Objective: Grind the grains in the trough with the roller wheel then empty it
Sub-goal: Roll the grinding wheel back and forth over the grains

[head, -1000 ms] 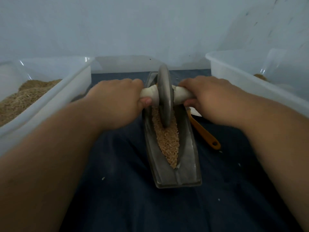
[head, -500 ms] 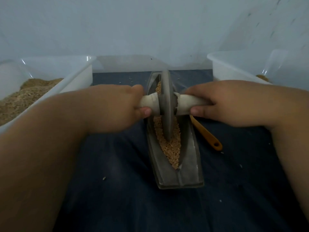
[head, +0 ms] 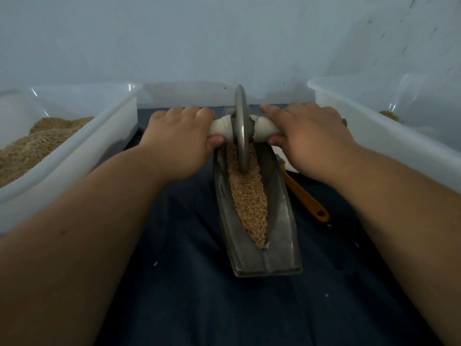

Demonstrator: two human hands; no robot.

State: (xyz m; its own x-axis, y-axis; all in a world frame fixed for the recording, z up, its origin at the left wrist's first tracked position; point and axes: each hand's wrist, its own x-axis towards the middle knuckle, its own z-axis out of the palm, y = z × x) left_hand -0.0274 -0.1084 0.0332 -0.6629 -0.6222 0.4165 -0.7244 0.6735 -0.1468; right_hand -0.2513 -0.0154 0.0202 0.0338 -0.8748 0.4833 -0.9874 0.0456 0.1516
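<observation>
Roller wheel [head: 240,126] has rolled farther along the trough [head: 282,221].

Both my bare arms reach straight forward, nearly parallel. My left hand [head: 179,143] curls round one end of the roller wheel [head: 240,126] handle, thumb tucked under. My right hand [head: 306,139] grips the other end the same way, knuckles up.

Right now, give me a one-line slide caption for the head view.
Left hand and right hand grip the roller wheel by its handles, its disc standing in the grains of the trough.
</observation>
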